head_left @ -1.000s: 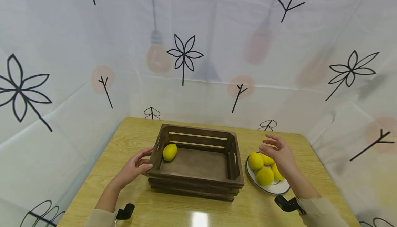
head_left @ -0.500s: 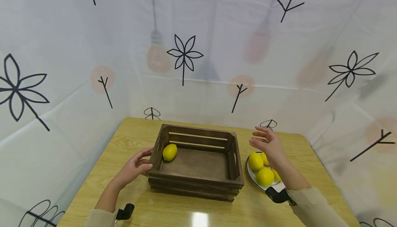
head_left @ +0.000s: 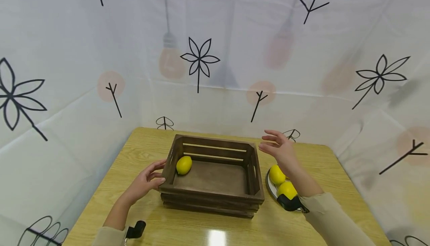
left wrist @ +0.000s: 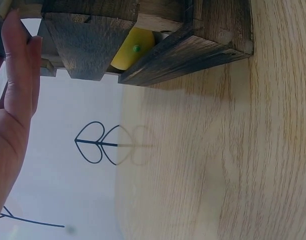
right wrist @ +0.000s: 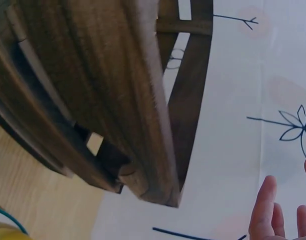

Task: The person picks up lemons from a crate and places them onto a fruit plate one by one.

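A brown slatted wooden crate (head_left: 211, 203) stands on the table with one yellow lemon (head_left: 184, 165) in its far left part. My left hand (head_left: 144, 182) touches the crate's left end, its fingers nearly straight in the left wrist view, where the lemon (left wrist: 135, 48) shows between the slats. My right hand (head_left: 282, 150) is raised near the crate's right rim, fingers spread and slightly bent, with nothing seen between them. In the right wrist view only some fingertips (right wrist: 265, 207) show. Below that forearm, several lemons (head_left: 277, 175) lie on a plate (head_left: 270, 190), partly hidden.
The wooden table (head_left: 141, 149) has white patterned cloth (head_left: 228, 70) hanging behind it and at both sides. A black wrist camera (head_left: 136, 229) sits on the left wrist. Another wrist camera (head_left: 289, 202) on the right wrist covers part of the plate.
My right hand has moved from over the plate leftward and up to beside the crate's rim. Its forearm now hides more of the plate. My left hand, the crate and its lemon have stayed put.
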Available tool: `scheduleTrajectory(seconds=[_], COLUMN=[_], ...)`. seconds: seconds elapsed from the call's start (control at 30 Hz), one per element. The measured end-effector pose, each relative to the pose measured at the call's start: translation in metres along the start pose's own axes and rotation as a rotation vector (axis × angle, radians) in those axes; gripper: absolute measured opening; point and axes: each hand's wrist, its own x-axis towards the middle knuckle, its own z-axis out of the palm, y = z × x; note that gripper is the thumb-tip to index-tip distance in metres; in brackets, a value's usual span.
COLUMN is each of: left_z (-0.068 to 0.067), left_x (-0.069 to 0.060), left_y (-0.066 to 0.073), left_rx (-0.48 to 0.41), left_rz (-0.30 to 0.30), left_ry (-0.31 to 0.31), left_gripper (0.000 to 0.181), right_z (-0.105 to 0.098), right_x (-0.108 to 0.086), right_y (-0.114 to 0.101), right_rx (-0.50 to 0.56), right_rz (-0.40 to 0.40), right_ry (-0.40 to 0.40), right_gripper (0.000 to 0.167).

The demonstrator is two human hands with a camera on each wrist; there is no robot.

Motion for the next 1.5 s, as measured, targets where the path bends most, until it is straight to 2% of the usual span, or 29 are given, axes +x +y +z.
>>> scheduleTrajectory(seconds=[0.53, 0.73, 1.03, 1.5], left_z=[-0.004, -0.005, -0.005, -0.008], left_x=[0.0, 0.001, 0.002, 0.003], left_y=[0.001, 0.002, 0.004, 0.003], left_rx=[0.004, 0.001, -0.007, -0.016], left_rz=[-0.014, 0.002, 0.004, -0.006], left_ry=[0.014, 0.006, -0.012, -0.019], left_gripper=[0.059, 0.058, 0.059, 0.059], right_z=[0.035, 0.049, 0.068, 0.095], right_x=[0.021, 0.031, 0.047, 0.068], right_y=[-0.001, 0.003, 0.003, 0.013], right_rx=[0.098, 0.129, 0.142, 0.137], right_rz=[-0.014, -0.008, 0.029, 0.057], right_ry=[-0.061, -0.072, -0.09, -0.186], right_gripper=[0.053, 0.052, 0.051, 0.05])
